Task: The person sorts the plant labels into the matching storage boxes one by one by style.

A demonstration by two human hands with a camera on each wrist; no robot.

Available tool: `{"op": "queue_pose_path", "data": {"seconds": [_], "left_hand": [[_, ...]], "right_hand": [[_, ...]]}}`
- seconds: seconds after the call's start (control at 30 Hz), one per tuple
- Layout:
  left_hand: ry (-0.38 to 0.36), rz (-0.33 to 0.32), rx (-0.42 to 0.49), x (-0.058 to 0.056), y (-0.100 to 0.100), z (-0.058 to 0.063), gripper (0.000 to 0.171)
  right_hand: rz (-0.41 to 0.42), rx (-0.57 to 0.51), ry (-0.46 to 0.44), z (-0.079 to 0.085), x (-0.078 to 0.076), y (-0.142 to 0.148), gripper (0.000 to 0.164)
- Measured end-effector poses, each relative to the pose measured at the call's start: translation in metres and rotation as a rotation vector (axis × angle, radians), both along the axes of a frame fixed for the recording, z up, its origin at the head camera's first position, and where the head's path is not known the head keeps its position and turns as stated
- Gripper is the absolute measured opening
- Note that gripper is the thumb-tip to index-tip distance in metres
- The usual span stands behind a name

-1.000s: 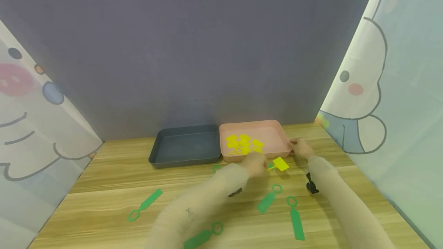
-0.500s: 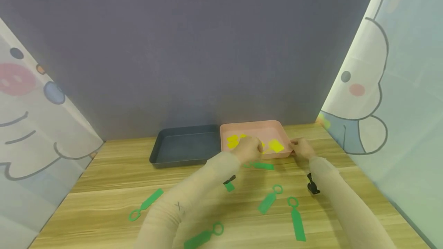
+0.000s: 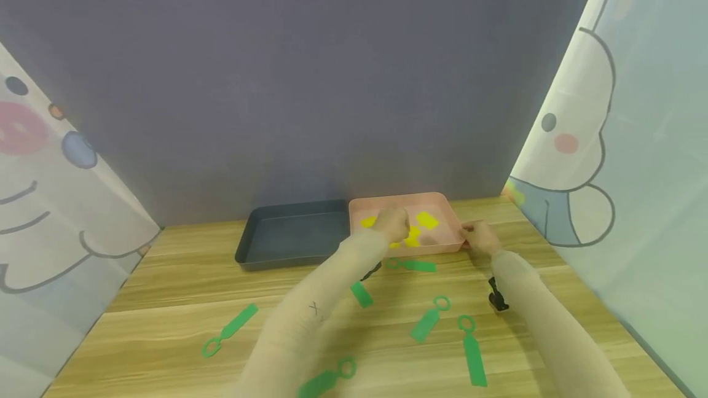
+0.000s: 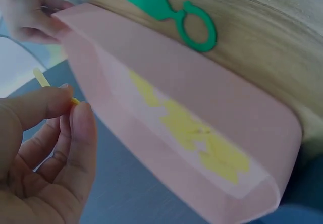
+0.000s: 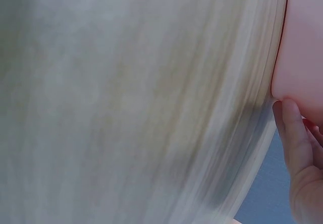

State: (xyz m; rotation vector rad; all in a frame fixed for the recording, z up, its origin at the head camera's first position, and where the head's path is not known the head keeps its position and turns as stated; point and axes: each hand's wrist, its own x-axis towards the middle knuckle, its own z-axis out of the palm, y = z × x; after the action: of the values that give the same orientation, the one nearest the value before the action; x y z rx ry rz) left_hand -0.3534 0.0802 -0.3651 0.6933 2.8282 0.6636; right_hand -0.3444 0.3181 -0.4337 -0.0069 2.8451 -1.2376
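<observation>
In the head view my left hand is over the pink tray. A yellow tag shows at its right, above its shadow. The left wrist view shows the left thumb and forefinger pinching a thin yellow stem. Beneath, several yellow tags lie loosely heaped on the tray floor. My right hand grips the pink tray's right end at the corner. In the right wrist view its fingertips press against the tray's outer wall.
A dark grey tray stands against the pink one's left side. Several green tags with ring ends lie scattered on the wooden table, including one green tag just in front of the pink tray. A grey panel rises behind.
My left hand has carried the yellow tag from in front of the pink tray up and over it. The right hand has stayed at the tray's right end.
</observation>
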Motion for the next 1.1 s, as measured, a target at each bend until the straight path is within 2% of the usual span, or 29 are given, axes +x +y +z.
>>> {"op": "queue_pose_path", "data": {"seconds": [0.33,0.53,0.8,0.93,1.1], "left_hand": [[-0.028,0.043,-0.01,-0.01,0.006,-0.03,0.014],[-0.014,0.042,-0.085,-0.021,0.017,-0.037,0.009],[0.025,0.043,-0.185,-0.033,0.033,-0.051,0.012],[0.055,0.041,-0.198,-0.036,0.039,-0.055,0.013],[0.07,0.032,-0.189,-0.036,0.044,-0.052,0.015]], "right_hand": [[-0.002,-0.035,-0.031,-0.003,-0.001,-0.008,0.034],[-0.013,-0.041,-0.034,-0.002,-0.003,-0.005,0.036],[-0.016,-0.032,-0.029,-0.004,-0.004,-0.001,0.037],[-0.017,-0.032,-0.023,-0.004,-0.003,-0.001,0.036],[-0.024,-0.058,-0.021,-0.003,-0.003,-0.002,0.036]]}}
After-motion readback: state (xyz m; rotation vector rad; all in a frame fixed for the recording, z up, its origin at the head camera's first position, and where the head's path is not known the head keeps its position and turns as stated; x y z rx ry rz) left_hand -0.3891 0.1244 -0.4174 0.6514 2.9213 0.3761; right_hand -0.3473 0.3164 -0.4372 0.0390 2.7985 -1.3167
